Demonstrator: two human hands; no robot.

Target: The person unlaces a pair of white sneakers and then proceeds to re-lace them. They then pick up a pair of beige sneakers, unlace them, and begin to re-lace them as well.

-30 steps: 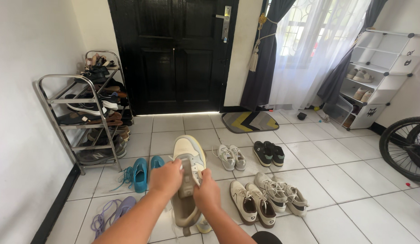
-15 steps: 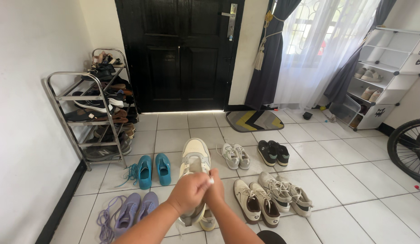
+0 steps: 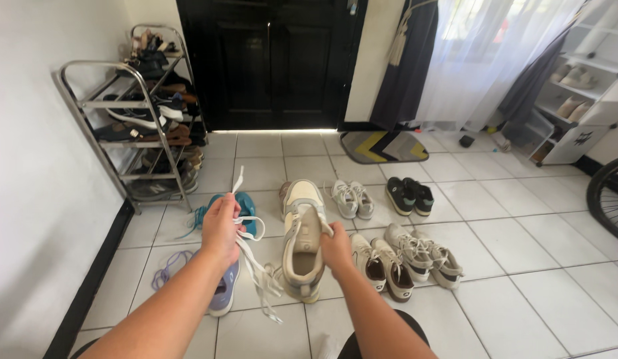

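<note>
Since a moment ago the hands have split apart: they were bunched together over the shoe, and now the left one has pulled out to the left with the lace trailing from it, and the view has tipped down a bit too.

Biggest thing around is the black door (image 3: 272, 63) at the far end, with a dark curtain (image 3: 402, 66) and a white sheer one to its right. A metal shoe rack (image 3: 132, 116) packed with shoes stands far left against the wall, and a white cubby shelf (image 3: 581, 100) sits far right. Part of a bike wheel (image 3: 611, 196) pokes in at the right edge. A grey and yellow doormat (image 3: 382, 146) lies by the door.

Pairs are spread out on the white tile floor (image 3: 515, 266): black sneakers (image 3: 408, 195), small white ones (image 3: 352, 198), teal ones (image 3: 246, 206) partly behind the left hand, two cream pairs (image 3: 402, 262) near right, and a lilac shoe (image 3: 222, 296) near left.

The cream and beige sneaker (image 3: 302, 242) is held up over the floor in the middle, toe pointing away. My right hand (image 3: 337, 249) is gripping its right side. My left hand (image 3: 221, 229) is clenched around the white shoelace (image 3: 255, 269), which loops down beside the sneaker.
</note>
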